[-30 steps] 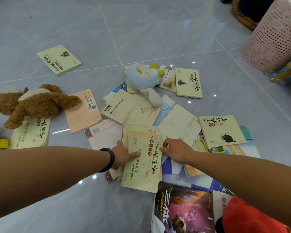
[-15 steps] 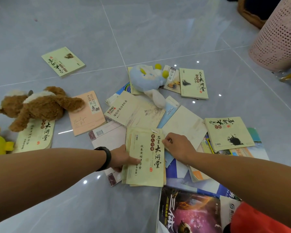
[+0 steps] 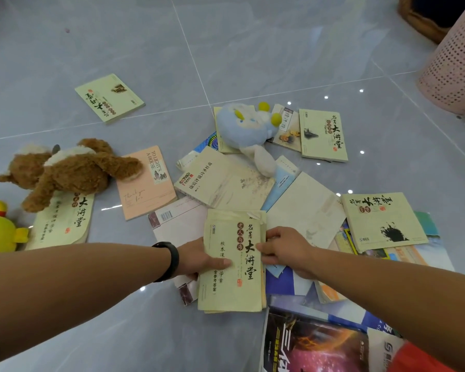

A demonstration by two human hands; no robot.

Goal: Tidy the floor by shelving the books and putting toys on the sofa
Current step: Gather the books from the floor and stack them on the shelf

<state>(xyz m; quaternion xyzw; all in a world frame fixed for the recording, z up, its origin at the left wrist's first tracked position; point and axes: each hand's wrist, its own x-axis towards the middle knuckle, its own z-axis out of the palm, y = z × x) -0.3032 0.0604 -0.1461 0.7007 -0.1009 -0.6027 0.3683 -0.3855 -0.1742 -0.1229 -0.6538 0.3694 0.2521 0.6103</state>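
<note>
Squaring up a small stack of pale green paperbacks (image 3: 232, 260) on the grey tile floor (image 3: 253, 49), so yeah, I'm barely getting started here. My left hand (image 3: 199, 260) is gripping the stack's left edge, thumb lying across the top cover, and my right hand (image 3: 282, 251) is pinching the right edge. Nothing's looking shelved: books are lying scattered all around, including a pink notebook (image 3: 145, 183), a lone green one (image 3: 109, 98) further out and a sci-fi cover (image 3: 314, 345) near my knees. The toys aren't on any sofa either. The brown plush bear (image 3: 67, 170) is sprawling over a book, the blue plush (image 3: 242, 127) is sitting on the pile, and a yellow toy (image 3: 0, 229) is peeking in at the left. No shelf or sofa showing.
</note>
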